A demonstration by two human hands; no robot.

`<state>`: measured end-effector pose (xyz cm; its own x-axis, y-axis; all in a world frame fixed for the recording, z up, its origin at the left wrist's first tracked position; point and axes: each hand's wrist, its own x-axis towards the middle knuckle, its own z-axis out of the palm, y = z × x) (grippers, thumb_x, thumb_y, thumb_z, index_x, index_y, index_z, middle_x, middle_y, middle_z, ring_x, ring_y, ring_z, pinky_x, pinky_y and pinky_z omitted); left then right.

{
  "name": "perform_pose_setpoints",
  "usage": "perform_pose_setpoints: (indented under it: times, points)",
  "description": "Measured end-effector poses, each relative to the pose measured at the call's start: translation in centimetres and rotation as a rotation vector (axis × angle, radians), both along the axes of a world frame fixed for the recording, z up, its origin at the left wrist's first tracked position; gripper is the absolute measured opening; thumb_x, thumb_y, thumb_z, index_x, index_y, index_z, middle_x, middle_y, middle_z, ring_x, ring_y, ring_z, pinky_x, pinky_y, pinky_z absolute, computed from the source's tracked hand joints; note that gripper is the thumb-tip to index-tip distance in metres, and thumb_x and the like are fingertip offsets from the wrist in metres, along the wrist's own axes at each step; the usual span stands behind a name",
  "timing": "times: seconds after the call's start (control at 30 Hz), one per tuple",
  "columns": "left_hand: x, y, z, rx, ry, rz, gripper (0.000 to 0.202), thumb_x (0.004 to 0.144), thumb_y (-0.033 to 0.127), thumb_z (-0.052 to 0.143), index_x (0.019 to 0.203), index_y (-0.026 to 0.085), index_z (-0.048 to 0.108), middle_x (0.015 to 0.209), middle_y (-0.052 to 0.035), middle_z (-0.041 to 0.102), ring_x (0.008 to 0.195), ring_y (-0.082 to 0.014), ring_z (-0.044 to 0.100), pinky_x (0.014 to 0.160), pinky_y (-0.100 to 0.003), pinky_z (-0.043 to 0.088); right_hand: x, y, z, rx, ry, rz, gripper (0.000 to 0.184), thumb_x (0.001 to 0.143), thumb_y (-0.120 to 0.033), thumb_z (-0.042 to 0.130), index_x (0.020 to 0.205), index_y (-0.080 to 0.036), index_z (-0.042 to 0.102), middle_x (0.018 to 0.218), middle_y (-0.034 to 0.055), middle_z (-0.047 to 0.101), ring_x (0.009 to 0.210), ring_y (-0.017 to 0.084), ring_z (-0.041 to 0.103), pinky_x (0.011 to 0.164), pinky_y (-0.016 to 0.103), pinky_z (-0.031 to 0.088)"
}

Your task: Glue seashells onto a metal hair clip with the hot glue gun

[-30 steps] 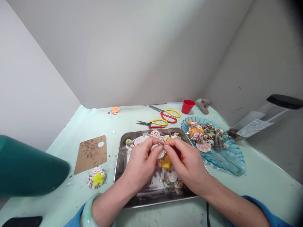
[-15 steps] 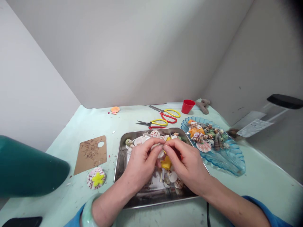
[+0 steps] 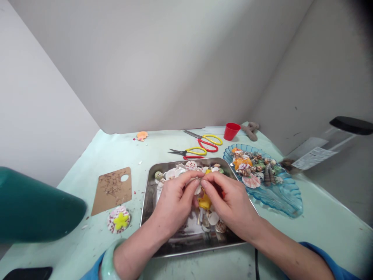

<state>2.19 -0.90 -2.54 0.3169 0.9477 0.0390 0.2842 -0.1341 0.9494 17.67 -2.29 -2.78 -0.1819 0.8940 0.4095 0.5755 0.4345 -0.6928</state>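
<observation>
Left hand [image 3: 174, 202] and right hand [image 3: 230, 202] are both pinching a small white shell [image 3: 197, 189] over the steel tray [image 3: 151, 202], blue dish [image 3: 287, 196] at 3 o'clock.

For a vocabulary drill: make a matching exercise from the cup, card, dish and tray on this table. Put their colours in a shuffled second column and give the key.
Things:
1. cup
2. card
3. dish
4. tray

Colours:
A. clear blue
B. shiny silver
C. red
D. brown

Pairs: 1-C, 2-D, 3-A, 4-B
</observation>
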Motion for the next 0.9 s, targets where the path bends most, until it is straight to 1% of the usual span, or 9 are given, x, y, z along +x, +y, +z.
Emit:
perform_pose_setpoints:
  times: [0.5,0.73,0.9]
  points:
    - [-0.07,-0.05,0.0,0.025,0.03,0.007,0.029,0.09,0.032,0.043,0.111,0.023,0.06,0.07,-0.0001,0.065,0.051,-0.012,0.058,0.054,-0.023,0.048,-0.13,0.1,0.15,-0.032,0.004,0.029,0.017,0.091,-0.022,0.044,0.079,-0.019,0.054,0.068,-0.0015,0.056,0.059,0.011,0.051,0.06,0.025,0.039]
    - [0.04,-0.07,-0.12,0.002,0.0,0.005,0.028,0.09,0.033,0.044,0.11,0.023,0.061,0.082,-0.0024,0.068,0.051,-0.011,0.057,0.052,-0.023,0.047,0.0,-0.02,0.17,-0.037,0.012,0.041,0.017,0.091,-0.022,0.044,0.078,-0.019,0.054,0.068,-0.0015,0.056,0.06,0.011,0.052,0.061,0.025,0.039]
    - [0.0,-0.08,-0.12,-0.04,-0.033,0.001,0.028,0.09,0.034,0.043,0.11,0.024,0.06,0.085,-0.0024,0.067,0.049,-0.0104,0.055,0.051,-0.023,0.046,0.08,0.03,0.02,-0.049,0.022,0.049,0.016,0.092,-0.022,0.044,0.079,-0.019,0.054,0.068,-0.0022,0.055,0.06,0.011,0.051,0.061,0.024,0.038]
